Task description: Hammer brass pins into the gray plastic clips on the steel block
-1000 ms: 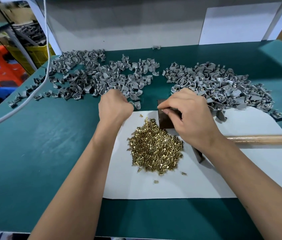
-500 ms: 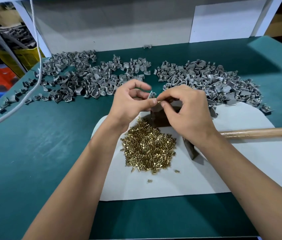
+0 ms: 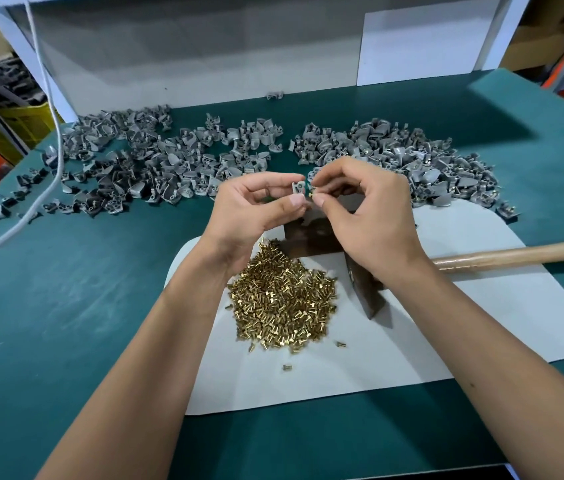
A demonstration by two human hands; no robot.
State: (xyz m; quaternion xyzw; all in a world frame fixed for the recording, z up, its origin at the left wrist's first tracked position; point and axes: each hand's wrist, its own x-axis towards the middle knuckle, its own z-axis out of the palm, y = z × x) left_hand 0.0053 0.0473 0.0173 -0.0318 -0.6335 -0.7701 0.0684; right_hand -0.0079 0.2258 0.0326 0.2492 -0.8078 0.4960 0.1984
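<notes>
We have one view only, from a wide-angle camera worn on the head, looking forward and steeply down onto the dark green felt-covered bench, close above both raised forearms, with the white back panel facing us.

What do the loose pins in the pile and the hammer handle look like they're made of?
Pins: likely brass, with a shiny yellow-gold metallic glint.
Hammer handle: apparently wood, light tan with a smooth, slightly glossy surface, perhaps varnished or wrapped in clear film; I can't tell which.

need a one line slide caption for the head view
Left hand holds a gray plastic clip while right hand pinches a small brass pin to it.
</notes>
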